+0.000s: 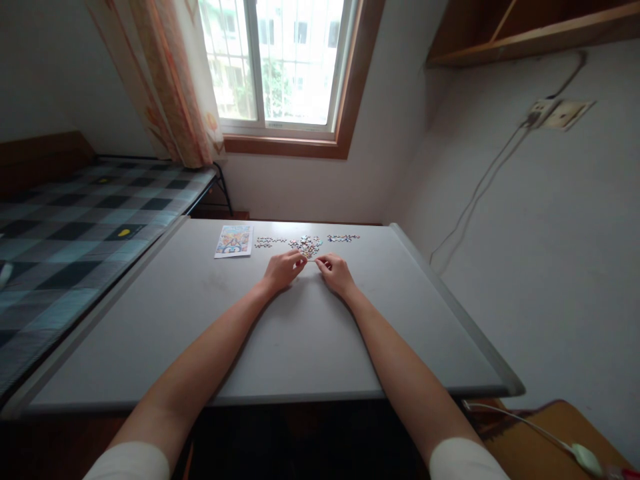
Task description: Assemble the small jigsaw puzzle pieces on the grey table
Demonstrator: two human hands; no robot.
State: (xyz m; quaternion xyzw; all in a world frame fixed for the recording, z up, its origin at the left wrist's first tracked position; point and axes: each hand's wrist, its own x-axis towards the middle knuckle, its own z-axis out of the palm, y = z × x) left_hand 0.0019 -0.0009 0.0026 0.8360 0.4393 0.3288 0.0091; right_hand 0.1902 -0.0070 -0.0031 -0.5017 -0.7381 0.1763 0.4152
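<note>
My left hand point(284, 271) and my right hand point(336, 272) meet near the middle of the table, fingers pinched. Between their fingertips is a small, thin, light-coloured jigsaw puzzle piece point(311, 260), seen nearly edge-on. Just beyond my fingers lies a loose pile of jigsaw pieces point(307, 245) in mixed colours. Left of the pile are short rows of pieces point(270, 241), and to its right lies another strip of pieces point(343, 238). A colourful printed picture sheet point(233, 241) rests flat farther left.
The grey-white table point(310, 347) has raised edges along its sides. A bed with a checked cover point(100, 200) stands at the left, and a curtain point(170, 87) hangs by the window point(280, 67). At the right, a cable point(467, 203) runs down the wall from a socket point(543, 113).
</note>
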